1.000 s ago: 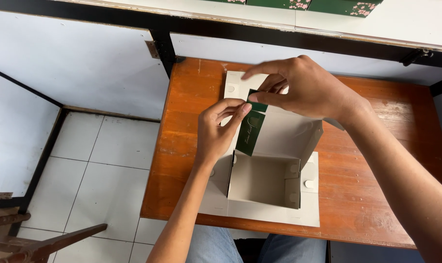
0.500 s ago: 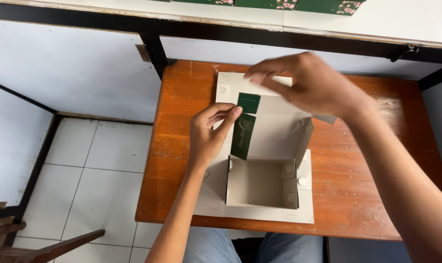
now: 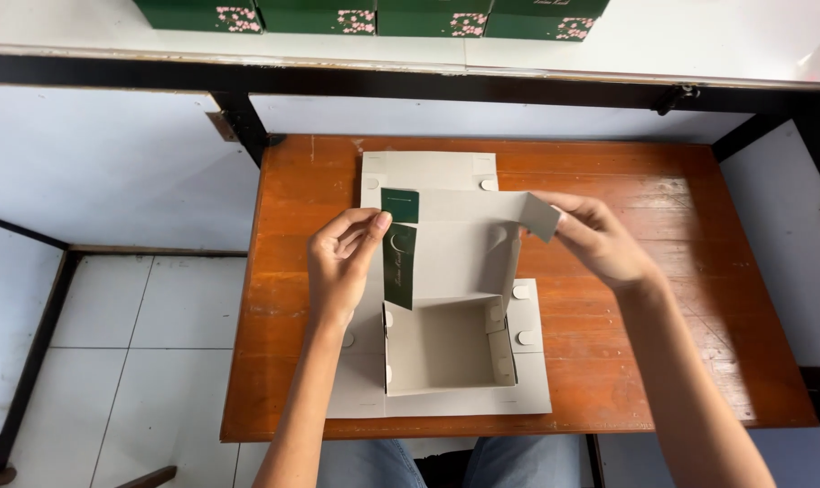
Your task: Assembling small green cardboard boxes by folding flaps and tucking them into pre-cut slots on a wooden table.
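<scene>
One half-folded box (image 3: pixel 446 298) of grey card lies on the table (image 3: pixel 663 298), from near its back edge almost to its front edge, a little left of the middle. Its outer faces are dark green, seen on two turned flaps at its left side. One compartment is already formed in the front half, its walls upright; the back half is a raised panel, with a flat panel lying behind it toward the back edge. Several small round pale dots sit on the flaps; their exact number cannot be told.

Two hands work on it. The left hand (image 3: pixel 342 262) is at the box's left side, thumb and fingers closed on the upright green flap (image 3: pixel 398 267). The right hand (image 3: pixel 600 239) is at the right side, thumb and forefinger pinched on the grey corner tab (image 3: pixel 540 217) of the raised panel, lifted off the wood.

One table, of reddish-brown wood, worn and scuffed toward its right half, carries only the box. Beyond its back edge runs a black frame (image 3: pixel 247 126) below a white shelf (image 3: pixel 699 41), on which at least four green boxes (image 3: pixel 374 14) with pink flower prints stand in a row, cut by the top of the view. White wall panels flank the table. To the left the floor (image 3: pixel 112 361) is white tile.
</scene>
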